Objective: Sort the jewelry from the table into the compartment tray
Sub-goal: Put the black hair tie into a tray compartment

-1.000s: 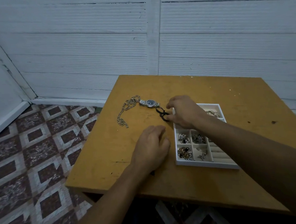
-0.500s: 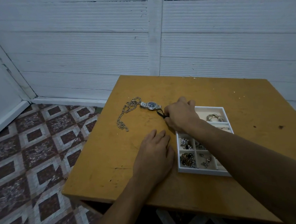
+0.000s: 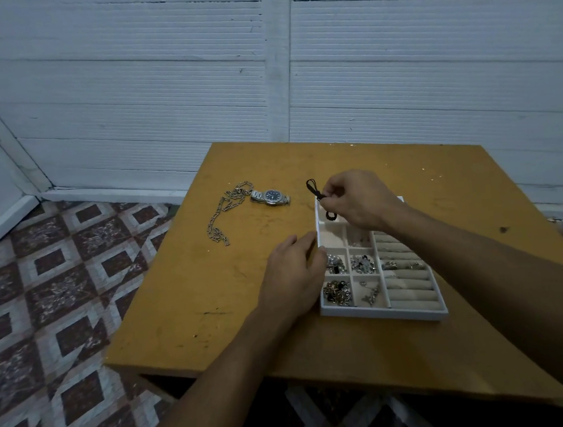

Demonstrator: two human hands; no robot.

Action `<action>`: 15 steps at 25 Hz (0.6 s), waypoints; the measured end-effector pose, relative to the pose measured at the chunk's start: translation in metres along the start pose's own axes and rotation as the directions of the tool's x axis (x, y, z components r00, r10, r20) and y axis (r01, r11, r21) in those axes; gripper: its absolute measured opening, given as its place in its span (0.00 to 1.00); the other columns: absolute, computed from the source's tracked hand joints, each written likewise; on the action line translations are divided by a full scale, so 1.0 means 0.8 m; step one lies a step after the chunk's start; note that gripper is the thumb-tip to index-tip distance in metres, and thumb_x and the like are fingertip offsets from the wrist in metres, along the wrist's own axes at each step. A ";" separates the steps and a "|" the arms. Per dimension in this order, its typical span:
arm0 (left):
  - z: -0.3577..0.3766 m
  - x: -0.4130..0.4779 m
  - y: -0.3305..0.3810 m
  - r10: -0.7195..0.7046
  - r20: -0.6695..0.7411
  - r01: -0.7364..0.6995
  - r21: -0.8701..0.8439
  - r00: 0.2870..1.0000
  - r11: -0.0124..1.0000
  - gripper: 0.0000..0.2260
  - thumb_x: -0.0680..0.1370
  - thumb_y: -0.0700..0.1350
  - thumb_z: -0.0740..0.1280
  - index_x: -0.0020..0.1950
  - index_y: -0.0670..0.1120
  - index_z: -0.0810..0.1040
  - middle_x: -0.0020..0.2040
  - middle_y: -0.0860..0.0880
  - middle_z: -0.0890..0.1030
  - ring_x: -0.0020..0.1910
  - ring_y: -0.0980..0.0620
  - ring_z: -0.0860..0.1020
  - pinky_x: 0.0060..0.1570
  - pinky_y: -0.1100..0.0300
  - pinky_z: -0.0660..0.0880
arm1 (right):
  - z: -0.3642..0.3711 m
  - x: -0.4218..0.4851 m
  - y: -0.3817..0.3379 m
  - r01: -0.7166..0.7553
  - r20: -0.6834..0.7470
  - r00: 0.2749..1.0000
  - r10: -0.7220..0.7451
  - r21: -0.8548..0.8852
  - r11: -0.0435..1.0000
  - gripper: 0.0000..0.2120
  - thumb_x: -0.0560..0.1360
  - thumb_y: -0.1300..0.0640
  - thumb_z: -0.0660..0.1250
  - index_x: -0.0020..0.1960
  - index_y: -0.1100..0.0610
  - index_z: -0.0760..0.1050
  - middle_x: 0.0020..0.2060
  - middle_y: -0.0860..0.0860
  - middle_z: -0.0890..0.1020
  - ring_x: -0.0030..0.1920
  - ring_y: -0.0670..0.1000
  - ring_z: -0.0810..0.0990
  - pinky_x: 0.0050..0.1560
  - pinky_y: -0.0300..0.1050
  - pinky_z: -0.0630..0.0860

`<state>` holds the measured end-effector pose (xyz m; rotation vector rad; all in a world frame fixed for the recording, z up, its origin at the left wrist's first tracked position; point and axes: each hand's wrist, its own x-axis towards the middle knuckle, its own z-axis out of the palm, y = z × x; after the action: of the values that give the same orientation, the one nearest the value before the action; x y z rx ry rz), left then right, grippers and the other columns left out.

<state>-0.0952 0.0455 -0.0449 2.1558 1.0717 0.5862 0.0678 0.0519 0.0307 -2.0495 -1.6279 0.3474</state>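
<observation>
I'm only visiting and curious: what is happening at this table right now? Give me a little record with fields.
Right hand: pinches a black cord, held above the far left corner of the tray
Left hand: rests on the table, fingers against the tray's left wall
Tray: white, small jewelry in several compartments, padded rolls on the right
Left to sort: watch and chain, lying next to each other beyond the left hand

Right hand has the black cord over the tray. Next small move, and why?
Probably lower the black cord into the far-left compartment of the tray and release: the right hand pinches it just above there, and the left hand rests against the tray's side.
</observation>
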 end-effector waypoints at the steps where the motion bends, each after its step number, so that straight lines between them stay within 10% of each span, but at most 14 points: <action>1: 0.001 0.001 0.002 0.003 -0.007 -0.003 -0.015 1.000 1.000 0.17 0.81 0.51 0.56 0.69 0.51 0.72 0.56 0.45 0.77 0.59 0.43 0.72 0.58 0.47 0.72 | -0.005 -0.004 0.003 -0.001 -0.004 1.000 0.001 0.018 1.000 0.06 0.75 0.55 0.69 0.41 0.56 0.80 0.31 0.44 0.77 0.32 0.43 0.73 0.34 0.41 0.68; 9: 0.008 0.002 0.003 0.005 -0.064 -0.004 0.015 0.998 1.000 0.19 0.81 0.48 0.56 0.72 0.50 0.70 0.54 0.46 0.78 0.57 0.44 0.74 0.57 0.46 0.73 | -0.007 -0.028 0.021 -0.034 -0.034 0.999 0.035 0.039 0.999 0.06 0.74 0.53 0.70 0.44 0.55 0.82 0.38 0.47 0.81 0.36 0.43 0.76 0.33 0.32 0.66; 15: 0.012 0.003 0.002 -0.023 -0.101 0.028 0.056 0.995 0.998 0.20 0.81 0.49 0.57 0.73 0.49 0.68 0.66 0.43 0.75 0.68 0.44 0.69 0.65 0.47 0.69 | 0.012 -0.039 0.026 -0.026 0.059 0.998 0.031 -0.088 0.996 0.04 0.73 0.53 0.70 0.43 0.52 0.82 0.36 0.48 0.83 0.40 0.52 0.81 0.44 0.47 0.77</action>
<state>-0.0871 0.0431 -0.0503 2.1780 1.1811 0.6655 0.0727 0.0205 0.0082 -2.1484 -1.6779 0.3568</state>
